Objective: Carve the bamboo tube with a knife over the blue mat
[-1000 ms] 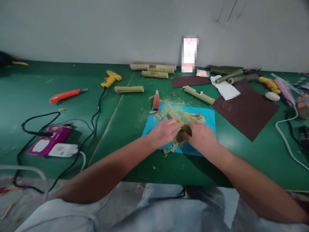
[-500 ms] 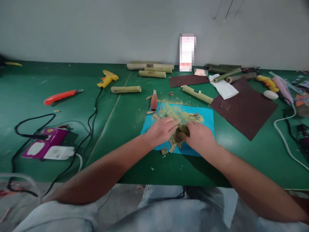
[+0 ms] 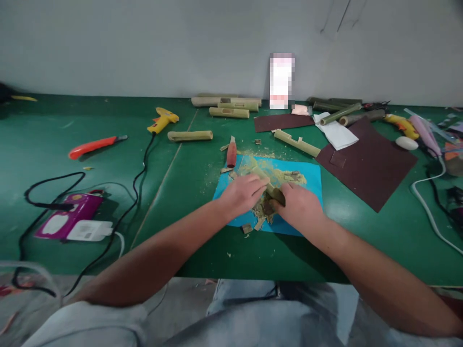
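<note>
A short bamboo tube (image 3: 274, 192) lies slanted between my hands, above a blue sheet (image 3: 313, 179) covered in pale shavings and dust. My left hand (image 3: 243, 193) is closed on the tube from the left, its fingers pressed along it. Around the tube's near end, my right hand (image 3: 299, 202) is closed too. Something dark brown (image 3: 266, 206) shows below the tube by the right fingertips; whether they hold it I cannot tell. Just beyond my left hand, a red-handled blade tool (image 3: 231, 153) lies at the sheet's far left corner.
Dark brown sheets (image 3: 376, 178) and a notched bamboo tube (image 3: 296, 143) lie to the right. More bamboo tubes (image 3: 190, 136) lie at the back. Leftward are a yellow glue gun (image 3: 162, 119), a red utility knife (image 3: 94, 147) and a purple power strip (image 3: 70, 217) with trailing cords.
The whole view has shifted slightly, so things sit a little lower and to the right. Both hands keep their hold on the bamboo tube, with almost no visible movement.
</note>
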### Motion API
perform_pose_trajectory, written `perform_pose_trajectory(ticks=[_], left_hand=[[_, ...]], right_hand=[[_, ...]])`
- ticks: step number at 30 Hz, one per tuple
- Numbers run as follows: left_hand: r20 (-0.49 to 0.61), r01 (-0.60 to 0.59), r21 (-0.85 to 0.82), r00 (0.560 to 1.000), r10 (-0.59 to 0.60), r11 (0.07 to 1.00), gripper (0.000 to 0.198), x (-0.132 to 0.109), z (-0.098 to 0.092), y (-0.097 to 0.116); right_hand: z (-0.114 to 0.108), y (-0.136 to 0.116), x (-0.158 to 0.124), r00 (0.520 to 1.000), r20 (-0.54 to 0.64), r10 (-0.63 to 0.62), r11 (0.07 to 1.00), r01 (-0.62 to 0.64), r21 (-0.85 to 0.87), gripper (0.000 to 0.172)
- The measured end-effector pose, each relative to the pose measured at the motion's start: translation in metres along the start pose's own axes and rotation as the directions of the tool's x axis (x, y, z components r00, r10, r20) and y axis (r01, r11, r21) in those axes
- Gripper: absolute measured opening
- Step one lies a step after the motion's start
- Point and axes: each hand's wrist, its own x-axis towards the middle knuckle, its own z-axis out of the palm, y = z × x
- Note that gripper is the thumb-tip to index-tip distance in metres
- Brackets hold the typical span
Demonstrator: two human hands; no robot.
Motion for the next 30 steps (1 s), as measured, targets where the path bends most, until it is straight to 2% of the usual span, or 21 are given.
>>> perform_pose_trajectory(ticks=[5, 9, 13, 17, 21, 25, 28, 30], left_hand=[[-0.061, 0.043, 0.040, 0.997, -0.040, 0.998, 0.033, 0.003, -0.001, -0.004], [0.015, -0.012, 0.011, 1.000, 0.011, 1.000, 0.032, 0.001, -0.001, 0.001], [-0.029, 0.049, 0.038, 0.998, -0.048, 0.998, 0.032, 0.000, -0.002, 0.005], [0.021, -0.013, 0.026, 1.000, 0.012, 1.000, 0.034, 0.000, -0.002, 0.006], [-0.053, 0.028, 0.049, 0.998, -0.025, 0.998, 0.033, 0.000, -0.001, 0.005], [-0.001, -0.011, 0.034, 1.000, 0.011, 0.999, 0.033, 0.002, -0.002, 0.005], [-0.067, 0.047, 0.055, 0.997, -0.043, 0.997, 0.032, 0.003, -0.003, 0.003], [-0.058, 0.025, 0.057, 0.998, -0.022, 0.998, 0.033, 0.002, -0.002, 0.001]], right_hand=[[-0.001, 0.000, 0.000, 1.000, 0.002, 0.012, 1.000, -0.012, 0.002, 0.023], [-0.001, 0.000, 0.000, 1.000, 0.009, 0.010, 1.000, -0.010, -0.001, 0.022], [-0.002, 0.000, 0.000, 1.000, 0.012, 0.025, 1.000, -0.025, 0.004, 0.023], [-0.004, -0.001, -0.001, 1.000, 0.018, 0.016, 1.000, -0.016, 0.014, 0.023], [-0.004, -0.001, 0.000, 0.999, 0.025, 0.028, 0.999, -0.029, 0.018, 0.024], [-0.002, -0.001, 0.000, 1.000, 0.015, 0.016, 1.000, -0.016, 0.012, 0.023], [-0.001, -0.001, -0.001, 1.000, 0.010, 0.021, 1.000, -0.021, 0.006, 0.024], [-0.001, -0.001, -0.001, 1.000, 0.015, 0.015, 1.000, -0.015, -0.008, 0.024]])
